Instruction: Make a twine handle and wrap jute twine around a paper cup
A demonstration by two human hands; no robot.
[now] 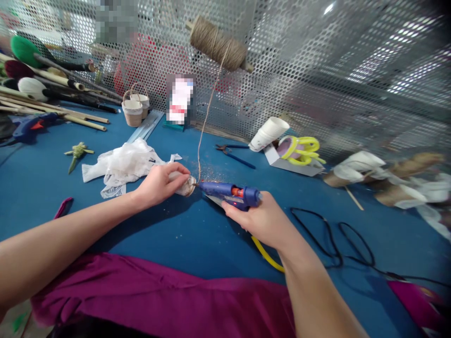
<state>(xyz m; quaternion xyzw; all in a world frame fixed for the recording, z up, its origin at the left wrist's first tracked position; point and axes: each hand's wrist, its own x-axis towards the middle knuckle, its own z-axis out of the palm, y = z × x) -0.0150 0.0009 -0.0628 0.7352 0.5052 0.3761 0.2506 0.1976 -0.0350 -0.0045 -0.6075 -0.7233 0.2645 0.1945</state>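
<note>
My right hand (259,218) is wrapped round a blue hot glue gun (225,191), whose nozzle points left. Its tip is at the rim of a small whitish cup-like piece (186,186), and I cannot tell whether they touch. Fingers of my left hand (164,182) close round that piece and hide part of it. A thin strand of twine (207,112) runs from a spool (218,43) on the mesh wall down to the piece. Crumpled white plastic or lace (128,162) lies just left of my left hand.
Pliers (235,156) lie beyond the glue gun. Small baskets (134,110) and a phone (180,101) stand at the back. White paper cups (269,133) and a box with yellow loops (299,162) are right of centre. A black cable (331,239) loops at right.
</note>
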